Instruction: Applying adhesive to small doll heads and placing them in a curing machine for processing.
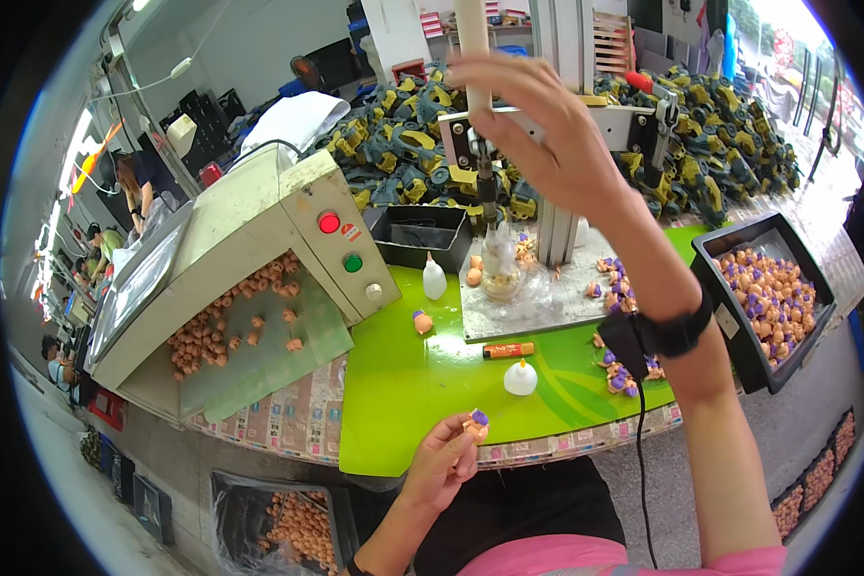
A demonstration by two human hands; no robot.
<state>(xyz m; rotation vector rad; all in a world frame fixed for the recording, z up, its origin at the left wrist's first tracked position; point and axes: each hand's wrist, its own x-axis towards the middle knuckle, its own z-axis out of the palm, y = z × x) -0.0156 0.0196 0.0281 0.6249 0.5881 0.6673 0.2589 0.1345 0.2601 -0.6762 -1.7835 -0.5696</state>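
My left hand [440, 466] pinches a small peach doll head with purple hair [476, 425] above the front edge of the green mat [394, 403]. My right hand [552, 130] is raised at the bench press, its fingers stretched across the pale upright handle [474, 38]; whether they touch it is unclear. Below, a clear plastic-wrapped fixture [501, 264] stands on the metal base plate [490, 322] under the press's rod [488, 187]. Another purple-topped head [422, 322] lies on the mat, near a white squeeze bottle [434, 278], a second rounded one [520, 378] and an orange tube [508, 350].
Left stands a beige machine [307, 206] with peach heads in its opening. A black tray [739, 331] of purple-topped heads sits at right; more heads lie beside the plate. Behind are a black bin [418, 252] and piled green-yellow parts [394, 134]. A cable [641, 470] hangs from my right wrist.
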